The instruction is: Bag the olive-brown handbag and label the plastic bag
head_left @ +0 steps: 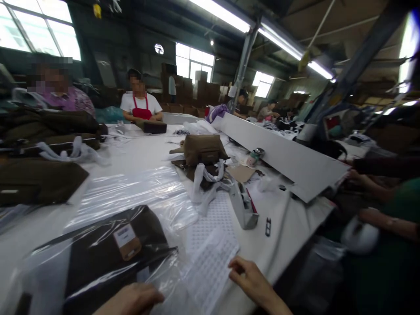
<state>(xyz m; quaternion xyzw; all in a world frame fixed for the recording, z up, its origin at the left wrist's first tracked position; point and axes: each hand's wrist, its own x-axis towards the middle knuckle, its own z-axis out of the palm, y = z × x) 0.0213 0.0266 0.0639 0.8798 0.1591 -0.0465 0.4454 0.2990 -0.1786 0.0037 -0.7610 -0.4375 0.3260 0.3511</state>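
1. Factory workroom's white surface carries everything.
2. Left hand, fingers open, lies flat on a plastic-wrapped dark bag, steadying it.
3. Right hand, fingers loosely curled, pins a perforated white sheet just right of that bag.

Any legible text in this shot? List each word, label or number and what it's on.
No text is legible.
White label on the tan patch of the dark bagged item: too blurred to read.
Printed sheet beside the right hand: rows too small to read.
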